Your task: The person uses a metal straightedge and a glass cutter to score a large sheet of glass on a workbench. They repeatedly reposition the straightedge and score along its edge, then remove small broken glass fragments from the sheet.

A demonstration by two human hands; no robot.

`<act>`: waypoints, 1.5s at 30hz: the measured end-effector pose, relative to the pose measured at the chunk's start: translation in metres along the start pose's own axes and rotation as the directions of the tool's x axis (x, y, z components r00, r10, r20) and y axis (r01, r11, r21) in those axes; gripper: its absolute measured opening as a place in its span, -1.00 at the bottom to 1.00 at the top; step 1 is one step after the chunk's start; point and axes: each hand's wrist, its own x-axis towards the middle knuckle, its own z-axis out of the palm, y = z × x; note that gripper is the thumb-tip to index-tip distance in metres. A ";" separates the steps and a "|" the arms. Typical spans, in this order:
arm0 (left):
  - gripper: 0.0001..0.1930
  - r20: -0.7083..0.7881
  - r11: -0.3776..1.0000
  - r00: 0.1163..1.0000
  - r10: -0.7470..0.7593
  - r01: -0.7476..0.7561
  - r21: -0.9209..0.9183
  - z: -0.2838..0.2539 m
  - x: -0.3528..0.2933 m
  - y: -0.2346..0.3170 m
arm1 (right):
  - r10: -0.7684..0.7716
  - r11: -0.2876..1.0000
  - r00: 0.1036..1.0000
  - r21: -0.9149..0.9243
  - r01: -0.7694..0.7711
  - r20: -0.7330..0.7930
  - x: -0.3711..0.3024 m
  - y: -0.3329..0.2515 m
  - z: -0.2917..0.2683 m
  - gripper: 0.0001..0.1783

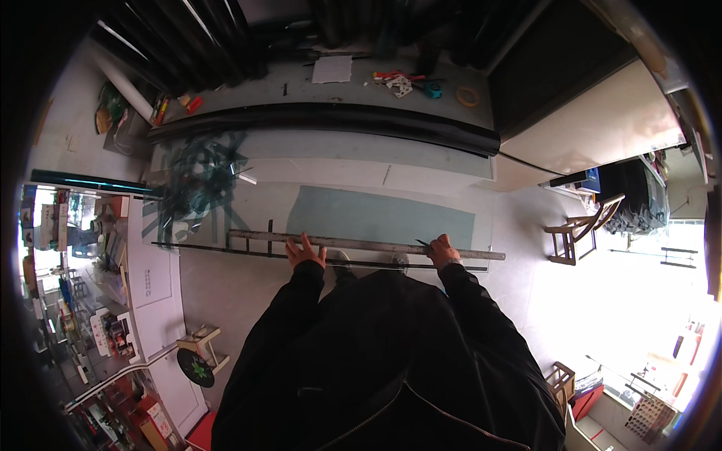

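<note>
A long, worn grey straightedge (361, 243) lies crosswise near the front of the glass-topped table (263, 194). My left hand (305, 252) rests on its left part with fingers spread. Toward its right end, my right hand (445, 251) is closed around a thin, dark, pointed tool (423, 243), whose exact kind is too small to tell. A rectangular sheet of blue-green film (383, 214) lies flat just beyond the straightedge, which covers its near edge. A short dark strip (270, 237) crosses the straightedge's line left of my left hand.
Crumpled dark film strips (195, 177) heap at the table's left. A black film roll (323, 116) spans the far side. Behind it lie white paper (332, 69), a blue tape measure (432, 90) and a tape ring (467, 96). A wooden chair (575, 233) stands right, a stool (201, 353) left.
</note>
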 end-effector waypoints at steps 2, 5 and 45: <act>-0.02 -0.013 1.000 1.000 -0.007 0.006 -0.016 0.002 0.001 0.000 | -0.027 0.999 0.999 0.032 0.028 -0.027 0.000 -0.001 -0.001 -0.66; -0.02 -0.004 1.000 1.000 -0.013 0.013 -0.022 0.002 0.001 0.001 | -0.009 0.999 1.000 0.037 0.010 -0.018 0.000 -0.001 -0.002 -0.67; 0.18 -0.063 0.992 0.997 -0.050 0.043 -0.115 -0.005 -0.003 -0.002 | -0.031 0.999 1.000 0.031 0.031 0.001 0.005 0.013 0.011 -0.60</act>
